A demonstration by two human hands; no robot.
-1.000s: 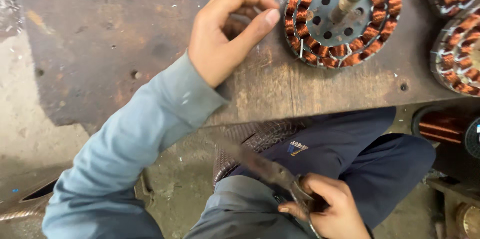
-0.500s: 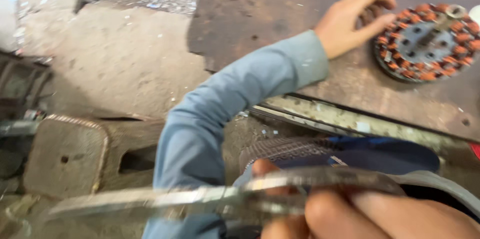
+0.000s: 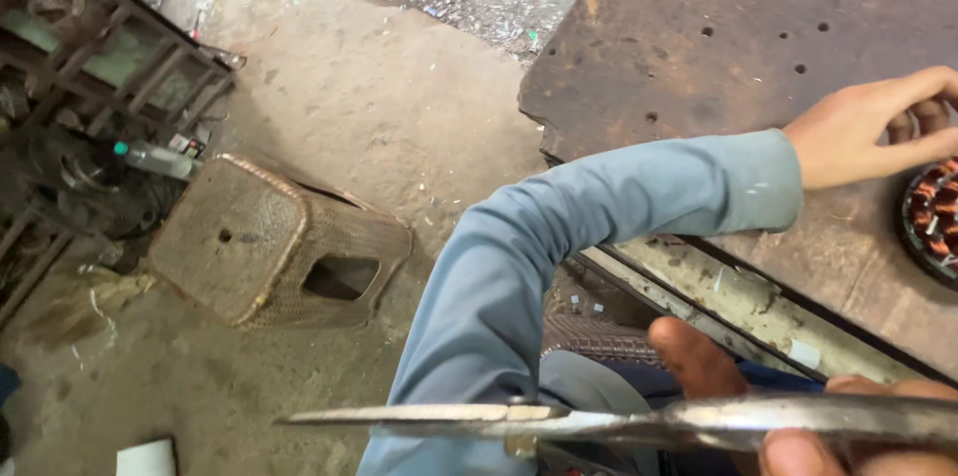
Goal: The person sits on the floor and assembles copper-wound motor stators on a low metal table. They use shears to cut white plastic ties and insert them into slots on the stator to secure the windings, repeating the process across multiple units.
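Right hand grips long metal scissors, likely heavy and stiff; left hand, open, touches coil wheel at three o'clock on the counter.

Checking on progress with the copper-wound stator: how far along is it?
Done: the stator lies on the metal bench, coils wound. In hand: the right hand holds long scissors, blades shut; the left hand rests beside the stator. Left: no cutting visible yet.
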